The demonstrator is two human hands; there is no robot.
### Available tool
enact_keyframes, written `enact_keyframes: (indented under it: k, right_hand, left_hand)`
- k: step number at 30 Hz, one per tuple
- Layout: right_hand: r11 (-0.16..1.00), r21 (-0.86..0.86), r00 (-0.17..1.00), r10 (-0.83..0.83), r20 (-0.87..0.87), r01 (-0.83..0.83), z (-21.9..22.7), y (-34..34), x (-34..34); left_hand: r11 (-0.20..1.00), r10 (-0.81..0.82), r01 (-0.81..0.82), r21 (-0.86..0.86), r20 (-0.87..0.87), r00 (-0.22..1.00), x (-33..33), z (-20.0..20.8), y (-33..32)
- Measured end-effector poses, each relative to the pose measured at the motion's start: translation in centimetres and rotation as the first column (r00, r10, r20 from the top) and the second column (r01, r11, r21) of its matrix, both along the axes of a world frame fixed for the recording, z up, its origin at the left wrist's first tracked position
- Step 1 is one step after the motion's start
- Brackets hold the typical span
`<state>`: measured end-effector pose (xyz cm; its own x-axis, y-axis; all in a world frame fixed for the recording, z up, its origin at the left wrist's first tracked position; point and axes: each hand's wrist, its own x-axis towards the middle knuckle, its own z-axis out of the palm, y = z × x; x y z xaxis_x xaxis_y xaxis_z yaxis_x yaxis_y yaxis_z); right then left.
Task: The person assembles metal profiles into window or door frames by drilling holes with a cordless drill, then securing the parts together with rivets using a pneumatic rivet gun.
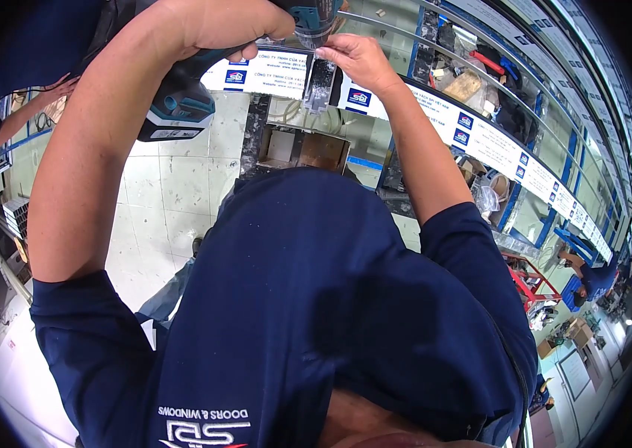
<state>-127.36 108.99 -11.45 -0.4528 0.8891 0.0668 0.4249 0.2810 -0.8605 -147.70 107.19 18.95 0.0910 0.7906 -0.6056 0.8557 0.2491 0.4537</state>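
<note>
In my left hand (230,26) is a teal and black cordless drill (181,104), gripped by its handle, its battery end hanging toward me. The drill's front end (312,22) reaches the top edge of the picture, over a long profile (271,71) covered in white film with blue print. My right hand (360,61) is closed, thumb and fingertips pinched together just below the drill's nose. Whatever sits between those fingertips is too small to make out. Directly under them, a grey metal piece (320,86) crosses the profile.
Long film-covered bars (510,160) run off to the right over a rack holding offcuts and a red tool (486,63). Below the profile stands an open cardboard box (323,151). Another person's hand (51,97) shows at left; a person in blue (598,282) is far right.
</note>
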Motion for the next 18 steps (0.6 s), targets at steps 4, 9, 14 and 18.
enact_keyframes:
  k: [4,9,14,18]
  right_hand:
    - [0.999,-0.050,0.927,0.000,-0.375,-0.021,-0.3,-0.1,0.0]
    - [0.989,-0.096,0.604,-0.007,-0.797,-0.116,9.6,-0.4,-1.9]
    - [0.976,0.098,0.626,0.200,-0.754,-0.194,14.5,0.1,-3.6]
    - [0.988,0.095,0.692,0.153,-0.705,-0.122,14.3,0.4,-4.3]
  left_hand:
    - [0.999,-0.038,0.038,0.026,0.002,0.999,0.3,0.0,0.2]
    - [0.937,-0.328,0.251,0.241,0.367,0.870,-3.6,-2.9,0.5]
    - [0.995,-0.080,0.077,0.070,0.031,0.996,-0.3,-0.6,0.5]
    - [0.999,-0.031,0.029,0.039,0.071,0.997,-0.9,-1.2,0.6]
